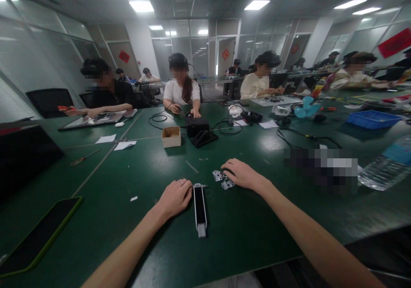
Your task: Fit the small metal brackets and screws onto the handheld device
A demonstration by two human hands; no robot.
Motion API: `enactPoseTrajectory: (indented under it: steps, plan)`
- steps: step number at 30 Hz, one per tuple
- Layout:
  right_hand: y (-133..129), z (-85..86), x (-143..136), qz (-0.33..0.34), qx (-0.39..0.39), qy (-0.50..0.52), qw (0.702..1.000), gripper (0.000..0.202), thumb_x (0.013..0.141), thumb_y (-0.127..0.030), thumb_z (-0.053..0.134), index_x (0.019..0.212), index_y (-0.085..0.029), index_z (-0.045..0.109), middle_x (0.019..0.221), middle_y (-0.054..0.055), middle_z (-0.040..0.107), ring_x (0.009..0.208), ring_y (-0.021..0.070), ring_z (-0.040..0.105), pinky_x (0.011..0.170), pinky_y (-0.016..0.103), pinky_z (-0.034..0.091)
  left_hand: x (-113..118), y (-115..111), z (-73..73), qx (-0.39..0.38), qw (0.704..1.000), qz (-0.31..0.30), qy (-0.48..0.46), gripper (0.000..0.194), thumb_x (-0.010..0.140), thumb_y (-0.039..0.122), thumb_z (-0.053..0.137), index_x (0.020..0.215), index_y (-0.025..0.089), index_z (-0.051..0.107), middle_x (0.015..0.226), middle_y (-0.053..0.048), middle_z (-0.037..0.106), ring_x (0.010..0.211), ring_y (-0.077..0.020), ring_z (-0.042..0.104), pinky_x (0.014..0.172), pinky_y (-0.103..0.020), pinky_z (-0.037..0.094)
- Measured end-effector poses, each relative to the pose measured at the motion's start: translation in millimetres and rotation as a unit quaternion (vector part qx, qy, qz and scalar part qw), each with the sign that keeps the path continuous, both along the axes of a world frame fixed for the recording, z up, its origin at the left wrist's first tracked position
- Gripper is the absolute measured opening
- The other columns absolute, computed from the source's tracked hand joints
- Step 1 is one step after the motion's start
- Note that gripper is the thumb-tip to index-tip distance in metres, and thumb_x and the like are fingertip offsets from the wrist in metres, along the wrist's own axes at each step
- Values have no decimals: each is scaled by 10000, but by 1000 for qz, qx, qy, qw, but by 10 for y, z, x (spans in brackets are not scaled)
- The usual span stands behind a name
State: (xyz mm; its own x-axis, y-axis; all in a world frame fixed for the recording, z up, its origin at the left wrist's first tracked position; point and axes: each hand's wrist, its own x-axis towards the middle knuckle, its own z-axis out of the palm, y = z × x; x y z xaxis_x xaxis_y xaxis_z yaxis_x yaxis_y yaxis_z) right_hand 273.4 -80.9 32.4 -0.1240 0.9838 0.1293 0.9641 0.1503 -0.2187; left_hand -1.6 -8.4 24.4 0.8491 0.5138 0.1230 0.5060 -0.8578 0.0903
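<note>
My left hand (175, 198) rests on the green table with its fingers curled together, a ring on one of them. Whatever lies under those fingers is hidden. Right beside it is a long slim device (199, 206), white-framed with a black face, a small metal bit poking out near its top. My right hand (241, 173) is bent over a few small silver metal plates with holes (227, 184), its fingertips closed on them. Another such plate (217, 175) shows just left of the fingers. How firmly the plates are gripped is hard to see.
Ahead stand a small cardboard box (171, 137) and a black box-shaped device (197, 126). A green-edged phone (41, 236) lies at left, a screwdriver (85, 157) beyond it. A water bottle (387, 164) and blue tray (372, 119) are at right. Several people sit opposite.
</note>
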Motion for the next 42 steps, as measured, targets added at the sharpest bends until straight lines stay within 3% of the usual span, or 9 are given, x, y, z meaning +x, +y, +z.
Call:
enactPoseTrajectory:
  steps: [5,15,22,29,42]
  plan:
    - [-26,44,-114,20,-49,31,998,351,938,-333,372,1118,-175,628,1094,108,584,1012,210,538,899,346,430,-1,-3,14,-4,1000,-3,2,243,937,235,299,923,174,534,878,-66,593,785,-180,554,732,-310,422]
    - [-57,70,126,-8,-83,57,995,273,900,-303,467,1068,-213,663,1081,81,584,996,201,546,908,335,414,7,-20,31,-5,1000,-2,11,238,937,229,304,921,170,534,881,-68,598,806,-192,559,747,-320,426]
    - [-26,8,39,24,-40,68,997,362,922,-279,431,1265,-276,547,1230,75,517,1102,219,479,935,378,406,5,-18,25,-1,1000,-3,7,230,941,232,310,924,171,532,873,-67,592,801,-191,559,736,-316,421]
    - [-5,-8,32,28,-61,76,995,292,931,-302,432,1122,-227,640,1138,75,567,1044,206,503,917,371,414,3,-13,24,-10,1000,-1,2,232,940,238,307,923,174,530,877,-65,595,801,-186,555,740,-317,423]
    - [-31,57,68,-5,-71,84,994,243,916,-332,456,962,-195,651,989,68,616,922,188,564,853,332,430,1,11,-19,-1,1000,-7,1,241,941,240,302,919,172,532,867,-67,595,797,-189,556,735,-321,424]
